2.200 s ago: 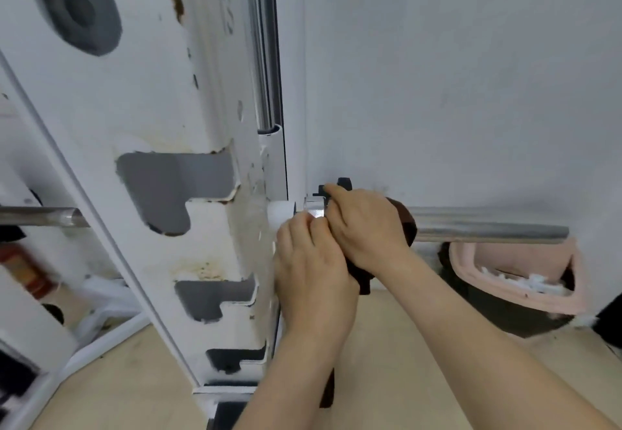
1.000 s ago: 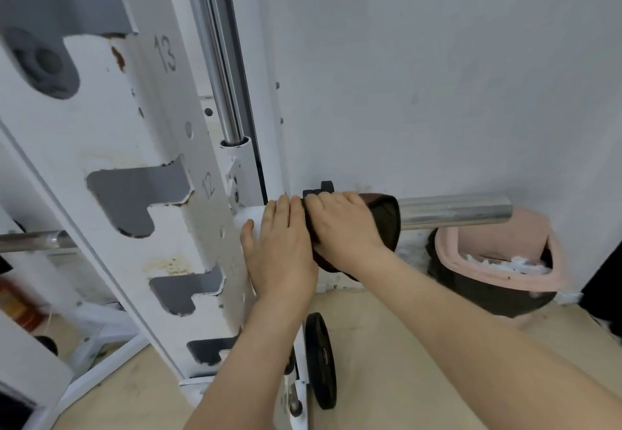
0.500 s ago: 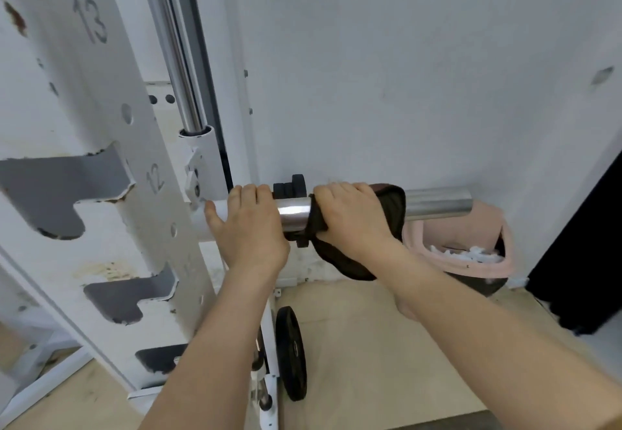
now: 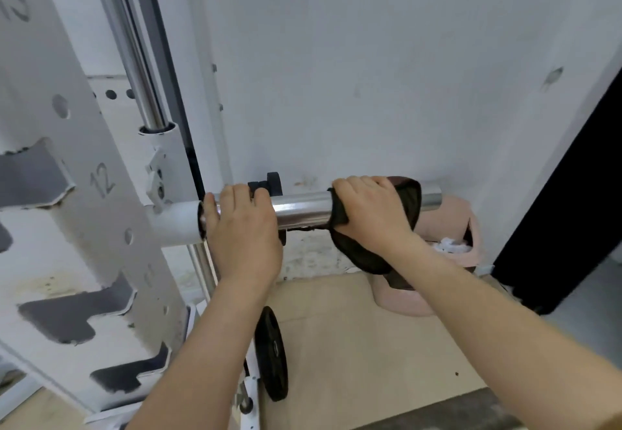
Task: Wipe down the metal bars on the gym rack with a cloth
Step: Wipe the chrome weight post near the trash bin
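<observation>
A shiny horizontal metal bar (image 4: 303, 212) sticks out to the right from the white gym rack (image 4: 84, 227). My left hand (image 4: 244, 231) grips the bar close to its white collar. My right hand (image 4: 368, 214) wraps a dark cloth (image 4: 409, 201) around the bar near its free end, with the cloth's loose part hanging below my wrist. Only a short stub of bare bar shows beyond the cloth. A vertical chrome guide rod (image 4: 134, 49) runs up the rack at the upper left.
A white wall stands right behind the bar. A pink bin (image 4: 471, 227) with white scraps sits on the floor under the bar's end. A black weight plate (image 4: 271, 354) stands on the rack's foot below my left arm. A dark doorway opens at the right.
My right hand has slid the cloth rightward along the bar, from the collar toward the free end, baring shiny metal between my hands. My left hand keeps its hold near the collar.
</observation>
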Tool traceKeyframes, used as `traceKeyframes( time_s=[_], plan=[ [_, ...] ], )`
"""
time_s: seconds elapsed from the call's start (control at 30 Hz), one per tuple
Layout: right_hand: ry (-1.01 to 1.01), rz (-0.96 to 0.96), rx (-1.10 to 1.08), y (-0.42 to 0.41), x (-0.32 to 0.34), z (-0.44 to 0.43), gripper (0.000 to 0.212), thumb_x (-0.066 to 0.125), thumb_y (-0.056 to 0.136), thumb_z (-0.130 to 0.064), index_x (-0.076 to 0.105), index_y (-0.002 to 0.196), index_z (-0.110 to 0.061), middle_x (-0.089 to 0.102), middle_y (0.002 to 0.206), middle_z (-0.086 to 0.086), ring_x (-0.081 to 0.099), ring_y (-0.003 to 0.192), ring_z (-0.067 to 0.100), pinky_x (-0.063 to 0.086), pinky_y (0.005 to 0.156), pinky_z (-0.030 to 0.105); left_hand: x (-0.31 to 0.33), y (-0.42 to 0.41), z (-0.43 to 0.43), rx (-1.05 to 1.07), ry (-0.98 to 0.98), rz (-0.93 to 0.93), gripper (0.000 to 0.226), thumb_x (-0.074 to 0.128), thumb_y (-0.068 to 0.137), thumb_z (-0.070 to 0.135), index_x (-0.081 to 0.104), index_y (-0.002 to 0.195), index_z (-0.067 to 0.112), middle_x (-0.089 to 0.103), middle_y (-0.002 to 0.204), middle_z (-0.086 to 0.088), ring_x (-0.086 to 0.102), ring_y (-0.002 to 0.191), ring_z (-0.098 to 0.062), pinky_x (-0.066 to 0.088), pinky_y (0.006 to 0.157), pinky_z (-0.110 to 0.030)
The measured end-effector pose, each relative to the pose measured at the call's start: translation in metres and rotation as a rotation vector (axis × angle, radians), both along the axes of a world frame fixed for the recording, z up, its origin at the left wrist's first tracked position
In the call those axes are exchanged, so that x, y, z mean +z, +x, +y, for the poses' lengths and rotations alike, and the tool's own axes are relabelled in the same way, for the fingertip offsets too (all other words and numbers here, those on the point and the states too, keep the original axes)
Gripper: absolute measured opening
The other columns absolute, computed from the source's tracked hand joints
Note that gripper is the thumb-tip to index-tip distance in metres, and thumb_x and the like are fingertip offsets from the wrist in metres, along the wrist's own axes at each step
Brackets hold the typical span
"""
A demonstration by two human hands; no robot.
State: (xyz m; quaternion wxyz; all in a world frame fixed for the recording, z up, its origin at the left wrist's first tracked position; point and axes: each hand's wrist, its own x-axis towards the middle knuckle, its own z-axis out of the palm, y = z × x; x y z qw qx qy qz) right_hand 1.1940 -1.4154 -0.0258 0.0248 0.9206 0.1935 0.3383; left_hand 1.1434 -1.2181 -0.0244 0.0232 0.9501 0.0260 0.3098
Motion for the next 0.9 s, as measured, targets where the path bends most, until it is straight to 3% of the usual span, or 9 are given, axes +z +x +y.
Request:
traceKeyframes(
  time_s=[0.17,0.33,0.4,0.47,0.53,0.63,0.77,0.83,0.9],
  plan=[
    [-0.021,0.161,-0.212,0.005,0.007,-0.047,0.037,0.069,0.071,-0.039,0.054,0.099,-0.020,0.062,0.090,-0.002,0.059,0.087,0.025,0.036,0.085,0.038,-0.002,0.004,-0.016,-0.079,0.058,0.079,0.061,0.072,0.066,0.007,0.054,0.124,0.013,0.058,0.116,-0.007,0.050,0.116,-0.028,0.015,0.115,-0.050],
    [-0.025,-0.013,0.016,0.004,-0.006,0.027,0.027,0.071,0.070,-0.024,0.059,0.093,-0.016,0.065,0.085,0.002,0.062,0.078,0.027,0.041,0.072,0.038,-0.004,0.007,-0.052,-0.149,0.070,0.107,0.065,0.068,0.075,0.012,0.041,0.133,0.009,0.049,0.130,-0.009,0.040,0.128,-0.027,0.013,0.117,-0.050],
    [-0.054,-0.041,0.065,0.008,-0.005,0.022,0.025,0.069,0.073,-0.029,0.059,0.091,-0.016,0.063,0.081,0.000,0.060,0.073,0.024,0.040,0.068,0.036,-0.004,0.013,-0.061,-0.146,0.089,0.088,0.056,0.068,0.075,0.012,0.046,0.127,0.008,0.053,0.124,-0.009,0.046,0.121,-0.027,0.017,0.117,-0.050],
    [-0.104,0.026,0.002,0.009,0.002,-0.014,0.037,0.072,0.069,-0.039,0.057,0.096,-0.018,0.062,0.084,-0.002,0.060,0.077,0.024,0.039,0.071,0.036,-0.001,0.019,-0.061,-0.151,0.124,0.087,0.051,0.068,0.073,0.009,0.050,0.121,0.009,0.056,0.117,-0.008,0.051,0.112,-0.027,0.025,0.113,-0.047],
    [-0.063,0.124,-0.098,0.009,0.008,-0.057,0.044,0.070,0.068,-0.048,0.056,0.100,-0.022,0.061,0.087,-0.004,0.059,0.082,0.023,0.038,0.077,0.037,0.006,0.025,-0.058,-0.170,0.136,0.163,0.043,0.062,0.074,0.006,0.050,0.115,0.012,0.056,0.112,-0.005,0.051,0.106,-0.025,0.034,0.103,-0.038],
    [0.043,0.291,-0.141,0.011,0.014,-0.087,0.052,0.070,0.064,-0.054,0.057,0.106,-0.026,0.058,0.092,-0.006,0.053,0.092,0.022,0.040,0.078,0.036,0.024,0.031,-0.055,-0.195,0.128,0.288,0.022,0.058,0.073,0.010,0.051,0.094,0.016,0.051,0.082,0.002,0.049,0.079,-0.022,0.036,0.074,-0.033],
    [0.608,0.578,-0.060,0.004,0.019,-0.101,0.067,0.088,0.057,-0.029,0.060,0.118,-0.027,0.047,0.118,-0.002,0.049,0.107,0.016,0.040,0.091,0.025,0.045,0.042,-0.051,-0.239,0.092,0.532,0.010,0.054,0.067,0.014,0.045,0.070,0.016,0.050,0.066,0.002,0.048,0.059,-0.018,0.034,0.054,-0.026],
    [1.178,0.686,0.127,-0.004,0.014,-0.109,0.068,0.082,0.065,-0.006,0.056,0.124,-0.029,0.055,0.122,0.004,0.058,0.109,0.019,0.048,0.094,0.028,0.053,0.046,-0.051,-0.252,0.052,0.612,0.009,0.054,0.062,0.014,0.051,0.070,0.015,0.055,0.067,0.001,0.051,0.057,-0.018,0.036,0.054,-0.023],
    [1.831,0.680,0.356,-0.011,0.001,-0.099,0.046,0.062,0.085,0.003,0.056,0.123,-0.022,0.066,0.107,0.007,0.064,0.099,0.020,0.055,0.082,0.029,0.054,0.047,-0.051,-0.259,0.033,0.651,0.016,0.053,0.059,0.015,0.055,0.075,0.015,0.058,0.070,0.001,0.055,0.060,-0.018,0.038,0.055,-0.022]
  ],
)
